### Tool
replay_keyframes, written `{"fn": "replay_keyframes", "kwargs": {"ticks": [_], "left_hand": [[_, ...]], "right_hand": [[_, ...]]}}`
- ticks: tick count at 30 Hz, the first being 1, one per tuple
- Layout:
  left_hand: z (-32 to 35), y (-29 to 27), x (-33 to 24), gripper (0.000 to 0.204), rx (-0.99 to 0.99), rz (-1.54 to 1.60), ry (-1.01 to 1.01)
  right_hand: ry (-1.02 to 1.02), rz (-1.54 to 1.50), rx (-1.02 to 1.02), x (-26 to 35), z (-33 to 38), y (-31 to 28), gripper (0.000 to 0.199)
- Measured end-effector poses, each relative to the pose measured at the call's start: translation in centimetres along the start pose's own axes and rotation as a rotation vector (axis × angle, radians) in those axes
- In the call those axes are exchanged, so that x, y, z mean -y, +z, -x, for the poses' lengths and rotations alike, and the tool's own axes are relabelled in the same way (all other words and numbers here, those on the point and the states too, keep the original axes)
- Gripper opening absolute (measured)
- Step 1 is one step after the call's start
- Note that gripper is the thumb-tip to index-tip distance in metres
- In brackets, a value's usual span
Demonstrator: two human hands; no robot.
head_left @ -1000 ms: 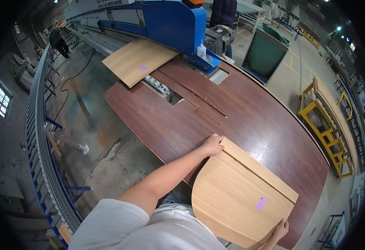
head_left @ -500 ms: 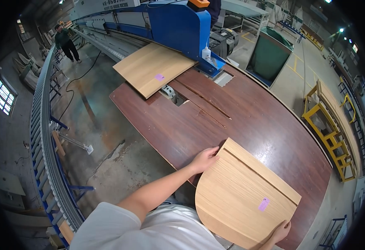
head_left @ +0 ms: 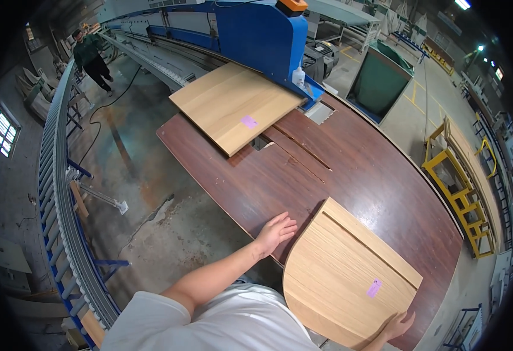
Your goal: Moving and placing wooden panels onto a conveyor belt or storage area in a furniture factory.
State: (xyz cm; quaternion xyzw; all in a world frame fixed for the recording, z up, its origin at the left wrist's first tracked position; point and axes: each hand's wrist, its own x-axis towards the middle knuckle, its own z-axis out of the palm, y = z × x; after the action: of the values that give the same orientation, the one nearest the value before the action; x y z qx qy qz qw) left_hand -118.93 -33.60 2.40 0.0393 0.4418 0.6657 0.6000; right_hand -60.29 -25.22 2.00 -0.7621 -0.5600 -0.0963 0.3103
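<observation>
Brown, slotted table [head_left: 256, 184] carries the curved panel [head_left: 347, 269] at its near end. Left hand [head_left: 274, 235], fingers extended, is over table's edge; right hand [head_left: 397, 326] touches panel, grip indeterminable. Roller conveyor [head_left: 54, 234] left of table.

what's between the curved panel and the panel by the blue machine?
Brown tabletop, with a partly covered cutout and a narrow slot; shows in the head view.

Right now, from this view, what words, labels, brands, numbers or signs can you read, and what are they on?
None can be read.
Pink label on the curved board: print too small.
Second pink label on the board by the blue machine: also too small.
Anything else: too small, blurred or cut off.
</observation>
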Motion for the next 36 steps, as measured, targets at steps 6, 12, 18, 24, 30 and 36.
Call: {"fn": "replay_keyframes", "kwargs": {"ticks": [6, 12, 18, 24, 30, 36], "left_hand": [[-0.3, -4.7, -4.8, 0.059, -0.376, 0.028, 0.218], [-5.6, -11.5, -13.2, 0.072, -0.529, 0.150, 0.407], [-8.3, -10.9, -16.8, 0.062, -0.397, 0.135, 0.326], [-10.6, -9.4, -15.6, 0.053, -0.327, 0.219, 0.187], [-11.1, -8.4, -14.5, 0.051, -0.297, 0.191, 0.167], [-11.0, -8.4, -14.5, 0.050, -0.226, 0.139, 0.140]], "right_hand": [[-0.173, -0.018, -0.082, 4.2, 3.0, 0.2, 0.038], [-0.243, -0.222, -0.024, 12.3, 7.0, -1.0, 0.036], [-0.249, -0.380, 0.060, 18.2, 8.8, -2.2, 0.036], [-0.281, -0.514, 0.124, 21.4, 10.5, -2.6, 0.037], [-0.307, -0.628, 0.183, 23.9, 11.5, -2.7, 0.036], [-0.267, -0.774, 0.247, 27.0, 12.7, -1.3, 0.037]]}}
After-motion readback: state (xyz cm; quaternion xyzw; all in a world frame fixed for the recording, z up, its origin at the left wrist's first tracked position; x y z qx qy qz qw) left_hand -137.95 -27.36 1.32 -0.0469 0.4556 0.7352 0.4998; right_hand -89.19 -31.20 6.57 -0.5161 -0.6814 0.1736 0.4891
